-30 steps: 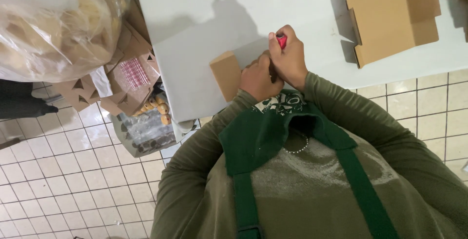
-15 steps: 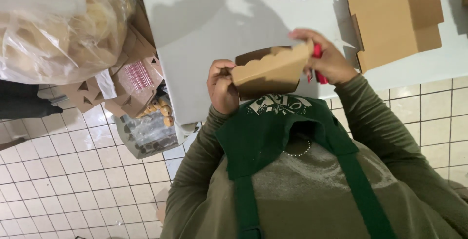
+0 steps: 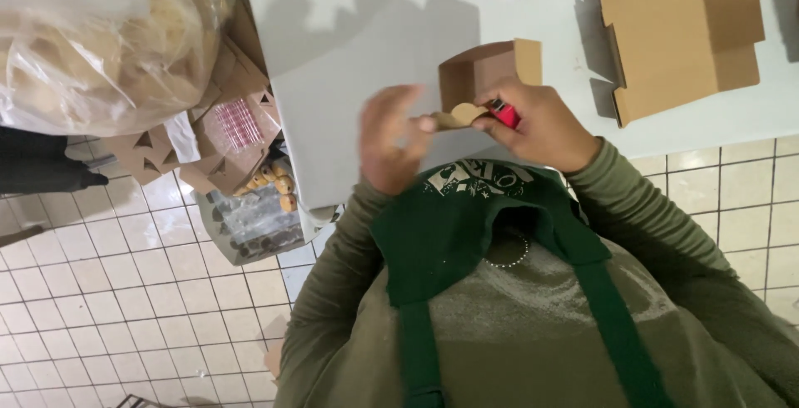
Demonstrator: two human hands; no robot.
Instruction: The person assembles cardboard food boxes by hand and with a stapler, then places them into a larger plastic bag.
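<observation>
We are in the middle of folding up a small brown cardboard box. It sits at the near edge of the pale grey table, just ahead of our chest. Its open side is turned up toward us, and we cannot tell whether it rests on the surface or hangs just above it.

Our right hand pinches the small brown cardboard box by its rounded, scalloped flap between thumb and fingertips. A small red tool is tucked in the same hand. Our left hand is blurred, with its fingers spread and loose. It is just beside the flap but grips nothing.

As we judge it, the walls are up and the flap is not yet tucked. Seating it would call for the free hand to steady the box while the flap bends inward.

A flat brown cardboard blank lies toward the far right corner. A clear plastic bag bulges beyond the left edge, over the tiled floor.

Half a second ago both hands held the box raised, broad side toward us, with the left hand clamped on its end. Now that hand has let go and the box has turned to show its hollow.
</observation>
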